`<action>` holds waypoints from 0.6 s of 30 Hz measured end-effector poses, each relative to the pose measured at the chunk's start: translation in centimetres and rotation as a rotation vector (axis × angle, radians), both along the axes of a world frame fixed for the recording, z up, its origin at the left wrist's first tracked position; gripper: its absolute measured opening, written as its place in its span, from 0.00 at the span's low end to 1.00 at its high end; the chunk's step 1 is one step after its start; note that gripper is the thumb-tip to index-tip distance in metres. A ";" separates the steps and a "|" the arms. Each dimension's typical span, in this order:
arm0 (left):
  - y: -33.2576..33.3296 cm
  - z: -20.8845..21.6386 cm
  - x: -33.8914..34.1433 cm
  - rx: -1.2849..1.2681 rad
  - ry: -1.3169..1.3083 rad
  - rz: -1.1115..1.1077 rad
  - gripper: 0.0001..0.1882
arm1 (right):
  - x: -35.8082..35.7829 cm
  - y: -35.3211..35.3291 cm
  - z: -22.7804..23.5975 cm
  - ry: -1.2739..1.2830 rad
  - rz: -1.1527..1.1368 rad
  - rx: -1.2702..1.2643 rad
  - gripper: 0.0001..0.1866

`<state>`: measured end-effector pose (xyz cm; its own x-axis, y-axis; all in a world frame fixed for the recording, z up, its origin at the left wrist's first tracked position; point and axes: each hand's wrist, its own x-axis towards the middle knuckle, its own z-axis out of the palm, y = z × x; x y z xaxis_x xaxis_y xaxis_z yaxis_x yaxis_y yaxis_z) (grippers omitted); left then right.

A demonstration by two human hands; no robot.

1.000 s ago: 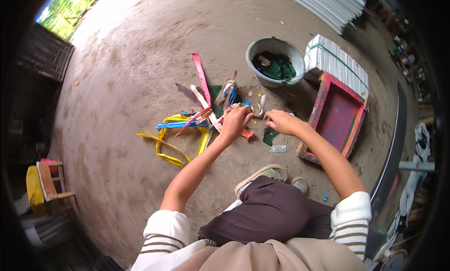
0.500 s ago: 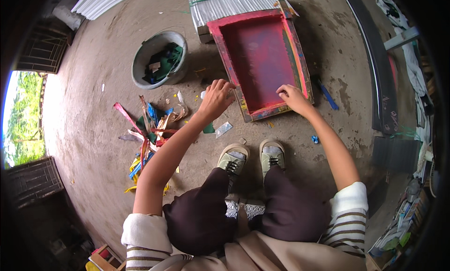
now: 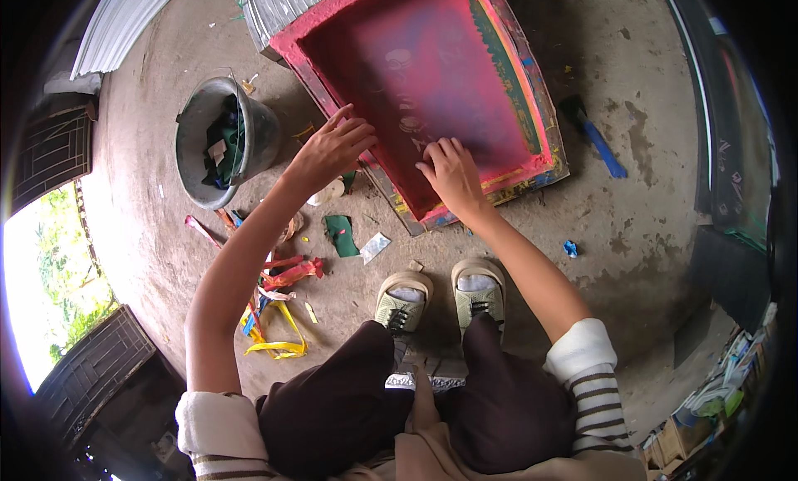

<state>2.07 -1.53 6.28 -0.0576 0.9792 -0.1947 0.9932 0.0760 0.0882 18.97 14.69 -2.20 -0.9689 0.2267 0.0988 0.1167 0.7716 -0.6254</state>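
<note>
A screen-printing frame (image 3: 553,140) lies before me, its wooden rim smeared with red, yellow and blue ink. Its mesh (image 3: 449,74) is stained pink and purple, with faint pale marks. My left hand (image 3: 334,144) is at the frame's left side, fingers apart and nothing visible in them. Over the near part of the mesh is my right hand (image 3: 450,177), its fingers loosely bent and the thumb apart. Whether its fingertips touch the mesh I cannot tell.
A grey bucket (image 3: 264,136) holding dark green scraps stands at the left. Torn coloured strips (image 3: 291,273) litter the concrete floor near my left arm. A blue-handled brush-like tool (image 3: 603,148) lies right of the frame. Corrugated sheets (image 3: 274,7) sit under its far left.
My right hand has left the frame's right near corner and moved left over the mesh. My left hand stays near the left rim. The view has shifted, bringing the frame closer and turning it.
</note>
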 end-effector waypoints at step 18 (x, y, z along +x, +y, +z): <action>1.3 -1.0 -0.4 -0.009 -0.047 -0.192 0.24 | -1.2 1.3 -0.9 -0.042 0.002 -0.215 0.09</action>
<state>1.65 -0.19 5.25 0.1397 0.9694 -0.2020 0.9843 -0.1138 0.1350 17.74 16.00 -3.07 -0.9717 0.2359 0.0082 0.1443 0.6213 -0.7701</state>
